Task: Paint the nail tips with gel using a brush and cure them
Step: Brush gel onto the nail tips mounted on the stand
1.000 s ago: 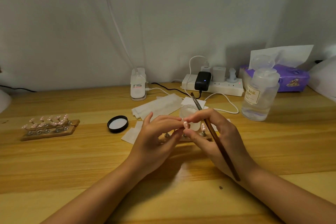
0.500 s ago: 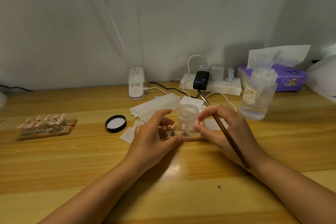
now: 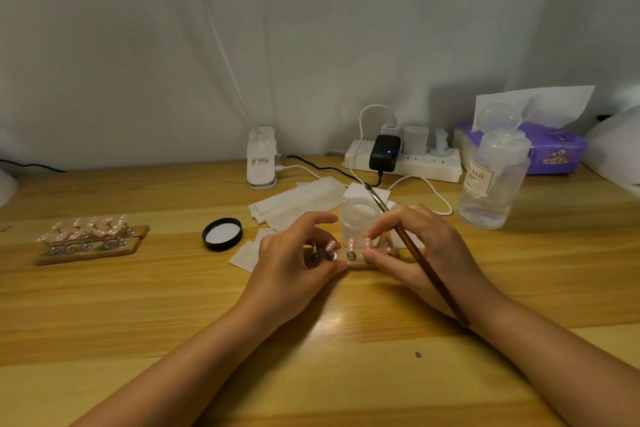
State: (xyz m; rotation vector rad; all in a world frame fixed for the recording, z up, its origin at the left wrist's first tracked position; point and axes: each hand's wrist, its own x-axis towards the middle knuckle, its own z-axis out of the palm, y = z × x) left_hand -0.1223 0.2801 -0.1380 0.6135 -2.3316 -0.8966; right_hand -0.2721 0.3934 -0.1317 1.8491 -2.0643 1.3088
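Broadly, the wooden table (image 3: 104, 305) fills the lower half of the frame. At centre, the left hand (image 3: 294, 263) curls loosely over a small wooden holder (image 3: 353, 264), thumb at its near edge; whether it actually grips is unclear. The right hand (image 3: 422, 250) clasps the brush (image 3: 429, 270), fingertips pinching a pink nail tip (image 3: 367, 243) on the holder, half hidden. Behind stands a clear gel jar (image 3: 358, 218); its black lid (image 3: 222, 234) lies left of centre.
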